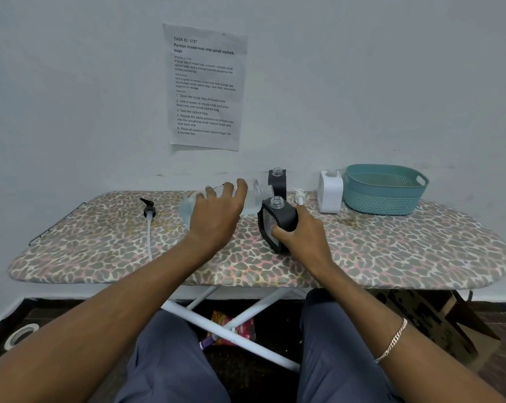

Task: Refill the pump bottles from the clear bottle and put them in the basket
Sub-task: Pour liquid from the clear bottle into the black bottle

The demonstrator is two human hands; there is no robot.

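Observation:
My left hand grips the clear bottle, tipped sideways with its open neck just above the mouth of a black bottle. My right hand holds that black bottle, tilted, on the board. A second black bottle stands uncapped behind it. A white bottle stands uncapped further right. The teal basket sits at the far right, with nothing visible inside. A black pump head with its tube lies at the left; a white pump head lies beside the white bottle.
The work surface is an ironing board with a leopard-print cover, set against a white wall. A printed sheet is taped to the wall. Under the board are white legs, a snack packet and a cardboard box.

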